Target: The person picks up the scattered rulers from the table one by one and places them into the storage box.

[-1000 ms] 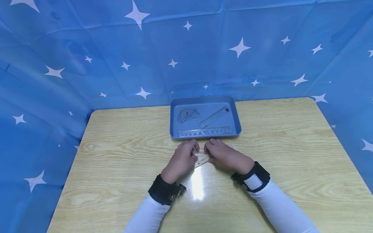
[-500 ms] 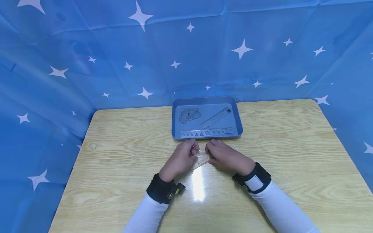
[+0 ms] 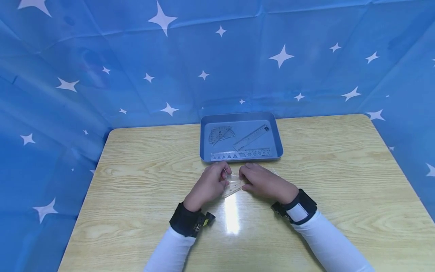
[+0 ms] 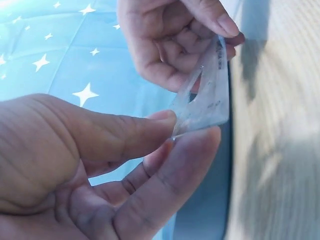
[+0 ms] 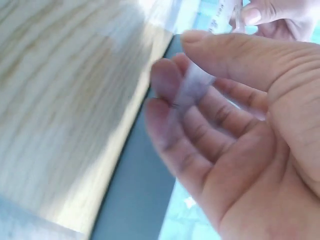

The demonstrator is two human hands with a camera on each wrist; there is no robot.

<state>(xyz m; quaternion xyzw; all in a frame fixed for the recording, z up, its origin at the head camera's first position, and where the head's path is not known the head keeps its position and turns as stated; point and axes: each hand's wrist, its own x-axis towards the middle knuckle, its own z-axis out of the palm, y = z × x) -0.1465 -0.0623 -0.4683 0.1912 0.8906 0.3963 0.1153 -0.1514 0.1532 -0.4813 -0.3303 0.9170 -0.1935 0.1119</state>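
Both hands hold one clear plastic set square (image 3: 233,187) just in front of the blue tray. In the left wrist view the set square (image 4: 212,107) shows a slanting edge, a cut-out and small dark print. My left hand (image 3: 209,187) pinches one end of it between thumb and fingers. The other end is in my right hand (image 3: 266,184), thumb on one face and fingers behind; they cover much of that part. The right wrist view shows a clear strip of the set square (image 5: 195,87) running across the fingers of the right hand (image 5: 235,135).
Inside the blue tray (image 3: 242,125) lie a clear protractor (image 3: 221,133) with a thin clear piece overlapping it, a slanted clear ruler (image 3: 251,137) and a stencil ruler (image 3: 240,154) along the front. A wooden table (image 3: 153,162) meets a starry blue cloth (image 3: 238,49) behind.
My left hand shifts very slightly left relative to the tray. The right hand stays nearly still, both keep hold of the set square, and the head view shifts a little.
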